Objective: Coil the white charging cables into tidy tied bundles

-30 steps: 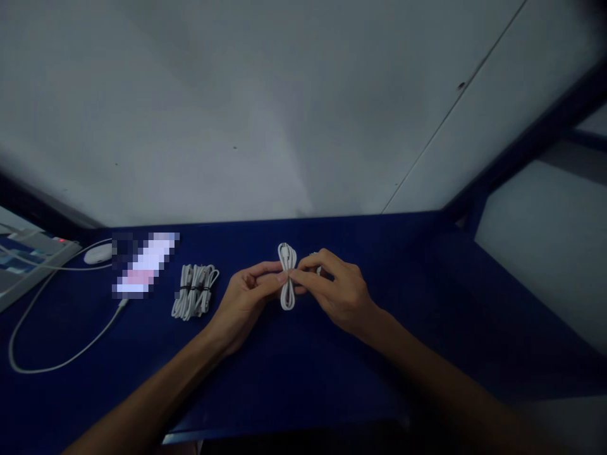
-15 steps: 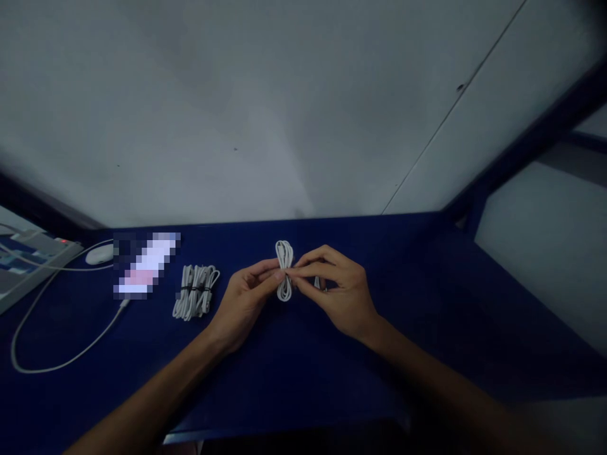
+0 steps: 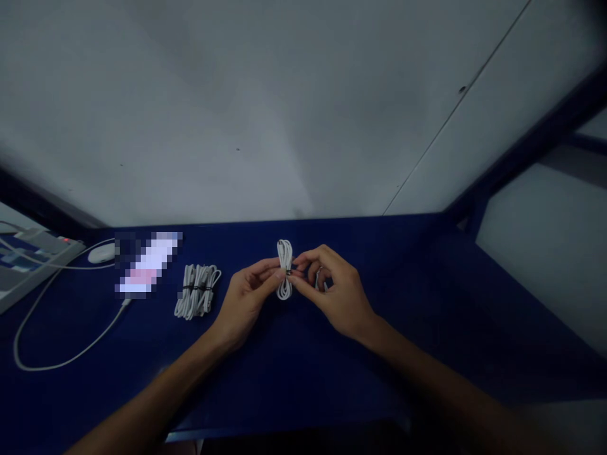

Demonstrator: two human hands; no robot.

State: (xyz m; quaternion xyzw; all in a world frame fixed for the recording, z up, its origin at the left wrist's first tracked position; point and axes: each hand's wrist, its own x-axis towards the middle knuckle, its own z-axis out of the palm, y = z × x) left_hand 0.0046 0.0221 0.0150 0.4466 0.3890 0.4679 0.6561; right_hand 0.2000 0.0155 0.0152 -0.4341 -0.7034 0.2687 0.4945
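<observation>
A coiled white cable (image 3: pixel 284 254) is held upright above the dark blue table (image 3: pixel 294 354), pinched at its waist between both hands. My left hand (image 3: pixel 246 301) grips it from the left with thumb and fingertips closed. From the right, my right hand (image 3: pixel 334 292) pinches the same middle spot, where a thin dark tie shows. A bit of white cable end shows under my right fingers.
Several tied white cable bundles (image 3: pixel 196 291) lie left of my hands. Further left lie a lit, blurred phone (image 3: pixel 145 265) with a white charging cable (image 3: pixel 57 351), a white mouse (image 3: pixel 102 253), and a grey device (image 3: pixel 28 259) at the left edge. A grey wall rises behind.
The cable coil has risen slightly and looks shorter below the pinch. My right fingers have shifted at its waist, where a dark tie now shows. My left hand has barely moved.
</observation>
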